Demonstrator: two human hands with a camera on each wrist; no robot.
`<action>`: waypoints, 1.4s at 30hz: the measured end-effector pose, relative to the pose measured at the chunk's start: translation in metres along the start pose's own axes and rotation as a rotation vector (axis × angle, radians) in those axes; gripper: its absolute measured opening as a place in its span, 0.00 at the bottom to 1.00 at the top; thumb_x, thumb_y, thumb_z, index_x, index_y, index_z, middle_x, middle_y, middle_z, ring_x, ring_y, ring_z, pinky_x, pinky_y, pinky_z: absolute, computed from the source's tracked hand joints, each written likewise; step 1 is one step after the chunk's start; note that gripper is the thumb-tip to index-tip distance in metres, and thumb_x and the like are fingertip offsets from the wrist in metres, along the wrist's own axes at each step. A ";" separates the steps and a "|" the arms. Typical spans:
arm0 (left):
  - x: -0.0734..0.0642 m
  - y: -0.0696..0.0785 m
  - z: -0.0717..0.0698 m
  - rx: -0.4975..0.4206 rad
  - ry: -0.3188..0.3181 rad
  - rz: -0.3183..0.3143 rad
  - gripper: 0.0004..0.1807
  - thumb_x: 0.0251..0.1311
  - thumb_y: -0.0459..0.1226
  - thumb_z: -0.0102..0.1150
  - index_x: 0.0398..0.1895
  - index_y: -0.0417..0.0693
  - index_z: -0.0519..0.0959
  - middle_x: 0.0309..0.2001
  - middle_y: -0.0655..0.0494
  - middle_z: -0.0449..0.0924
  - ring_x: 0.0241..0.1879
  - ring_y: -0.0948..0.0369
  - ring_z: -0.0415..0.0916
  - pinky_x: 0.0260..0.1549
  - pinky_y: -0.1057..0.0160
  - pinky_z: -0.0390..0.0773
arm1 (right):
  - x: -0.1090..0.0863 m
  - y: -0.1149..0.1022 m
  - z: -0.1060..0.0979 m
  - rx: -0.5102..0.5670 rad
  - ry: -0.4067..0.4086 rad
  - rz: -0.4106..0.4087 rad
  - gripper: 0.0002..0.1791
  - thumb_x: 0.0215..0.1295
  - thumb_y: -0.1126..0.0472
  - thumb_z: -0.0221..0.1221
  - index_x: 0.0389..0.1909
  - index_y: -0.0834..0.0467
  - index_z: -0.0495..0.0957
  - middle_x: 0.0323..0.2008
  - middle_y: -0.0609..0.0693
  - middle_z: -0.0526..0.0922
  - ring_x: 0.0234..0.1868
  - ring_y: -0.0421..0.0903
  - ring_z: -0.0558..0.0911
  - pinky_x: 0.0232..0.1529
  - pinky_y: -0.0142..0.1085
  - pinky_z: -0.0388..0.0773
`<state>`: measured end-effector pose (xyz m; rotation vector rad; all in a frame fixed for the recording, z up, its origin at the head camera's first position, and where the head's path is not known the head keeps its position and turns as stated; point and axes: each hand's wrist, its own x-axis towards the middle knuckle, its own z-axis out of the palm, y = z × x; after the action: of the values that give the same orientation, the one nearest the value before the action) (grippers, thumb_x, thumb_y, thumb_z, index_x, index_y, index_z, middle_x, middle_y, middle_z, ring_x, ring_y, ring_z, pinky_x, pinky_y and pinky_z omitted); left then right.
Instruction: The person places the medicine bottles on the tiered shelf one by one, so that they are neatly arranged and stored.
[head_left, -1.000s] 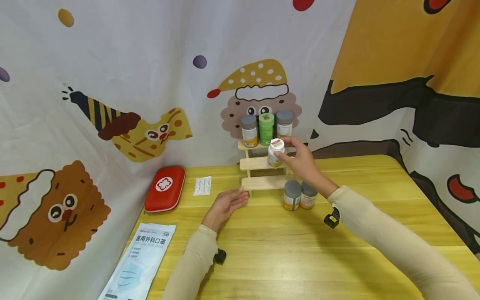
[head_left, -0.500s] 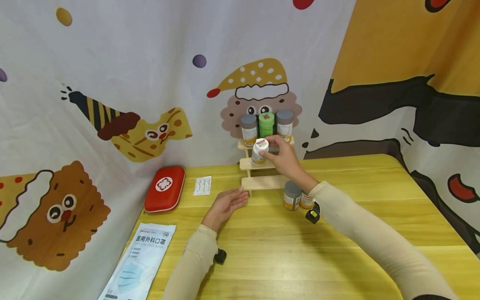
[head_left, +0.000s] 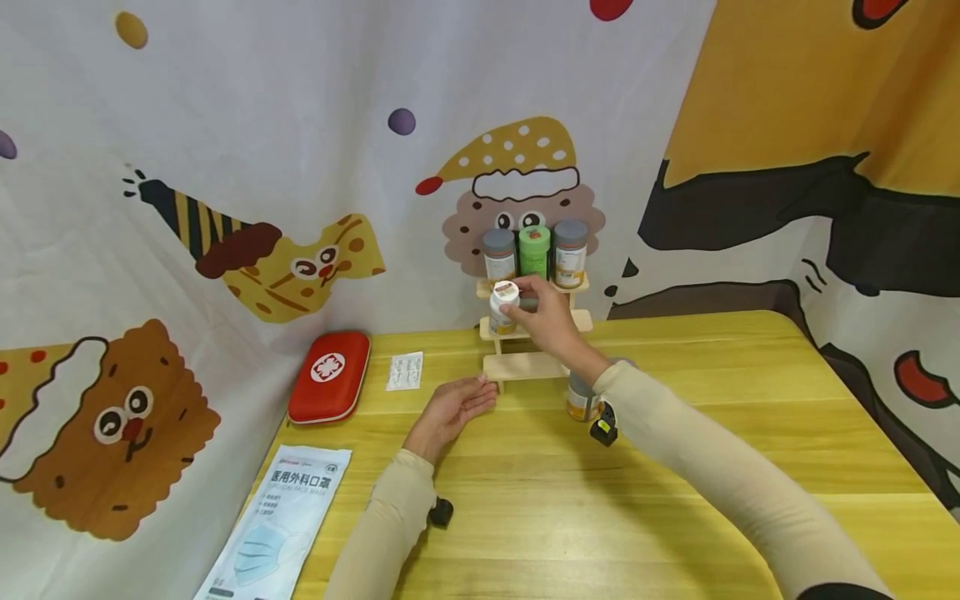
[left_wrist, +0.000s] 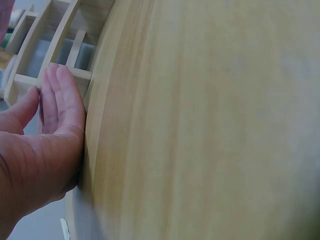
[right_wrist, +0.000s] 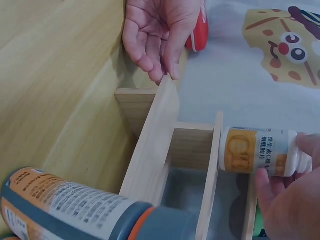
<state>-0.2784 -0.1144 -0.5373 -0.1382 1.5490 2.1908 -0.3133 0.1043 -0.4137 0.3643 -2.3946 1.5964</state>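
Observation:
My right hand (head_left: 553,323) grips a white pill bottle (head_left: 501,312) with a white lid between thumb and fingers. The bottle is upright at the left end of the middle tier of a small wooden step rack (head_left: 527,366). In the right wrist view, the base of the bottle (right_wrist: 247,152) is right at that shelf's board. My left hand (head_left: 450,410) lies on the table with fingers extended, its fingertips at the left end of the rack's lowest shelf. Two grey-capped bottles and a green bottle (head_left: 534,252) stand along the top tier.
Grey-lidded bottles (head_left: 579,395) stand on the table to the right of the rack, partly hidden by my right forearm. To the left are a red zip case (head_left: 328,379), a small printed paper (head_left: 405,372) and a face mask packet (head_left: 279,521). A patterned curtain hangs behind.
My right hand has carried the white pill bottle leftward along the middle tier to its left end. The forearm now covers more of the bottles on the table. My left hand has stayed put.

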 end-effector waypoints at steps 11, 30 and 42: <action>0.000 -0.001 -0.001 0.007 -0.006 0.003 0.21 0.80 0.36 0.55 0.66 0.29 0.74 0.52 0.44 0.89 0.54 0.55 0.88 0.63 0.55 0.87 | 0.008 -0.009 0.011 -0.128 0.090 0.044 0.26 0.68 0.57 0.72 0.60 0.64 0.75 0.55 0.60 0.84 0.56 0.57 0.84 0.60 0.49 0.85; 0.002 -0.003 0.000 0.001 0.007 0.011 0.21 0.80 0.36 0.55 0.66 0.28 0.74 0.53 0.43 0.89 0.57 0.51 0.87 0.61 0.55 0.88 | 0.007 -0.012 0.014 -0.257 0.103 0.074 0.26 0.69 0.51 0.70 0.59 0.61 0.75 0.57 0.58 0.84 0.54 0.55 0.85 0.58 0.49 0.85; 0.001 -0.003 -0.001 -0.003 -0.001 0.010 0.24 0.79 0.37 0.56 0.69 0.27 0.72 0.50 0.47 0.90 0.51 0.56 0.89 0.62 0.56 0.87 | -0.008 -0.007 -0.003 -0.211 0.072 0.061 0.30 0.71 0.47 0.69 0.63 0.61 0.72 0.60 0.59 0.80 0.61 0.60 0.82 0.63 0.54 0.83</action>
<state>-0.2782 -0.1145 -0.5411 -0.1310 1.5496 2.2003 -0.3034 0.1051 -0.4093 0.1916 -2.5090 1.3378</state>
